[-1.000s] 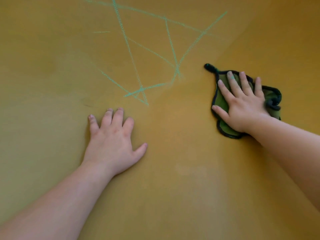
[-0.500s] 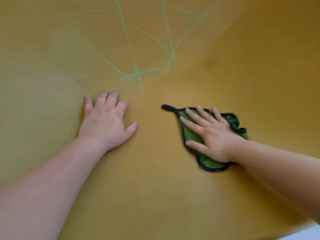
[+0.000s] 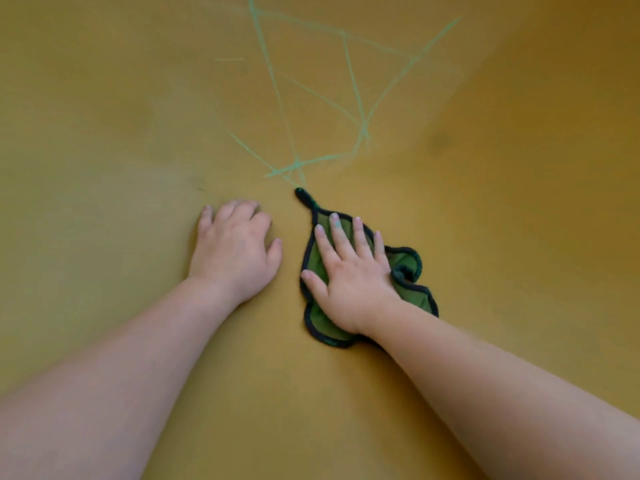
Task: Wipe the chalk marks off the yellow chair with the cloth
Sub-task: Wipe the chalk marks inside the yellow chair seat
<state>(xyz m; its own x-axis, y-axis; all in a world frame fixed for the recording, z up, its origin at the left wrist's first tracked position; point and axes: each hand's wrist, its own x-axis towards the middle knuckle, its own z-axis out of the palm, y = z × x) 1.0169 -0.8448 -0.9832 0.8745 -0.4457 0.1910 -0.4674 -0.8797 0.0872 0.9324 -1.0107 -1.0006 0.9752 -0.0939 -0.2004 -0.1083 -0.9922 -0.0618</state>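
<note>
The green, black-edged cloth (image 3: 320, 322) lies flat on the yellow chair (image 3: 138, 116), a little right of centre. Its thin tip points to 12 o'clock and just reaches the lowest end of the chalk marks (image 3: 311, 161), pale green crossed lines spreading from there toward 12 and 1 o'clock. The right hand (image 3: 349, 271) presses on the cloth, fingers straight and spread. At 9 o'clock, just beside the cloth, the left hand (image 3: 235, 252) rests palm down on the chair, holding nothing.

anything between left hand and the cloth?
Nothing. Head view shows only a narrow bare strip of yellow chair between the left hand and the cloth; they do not touch.
</note>
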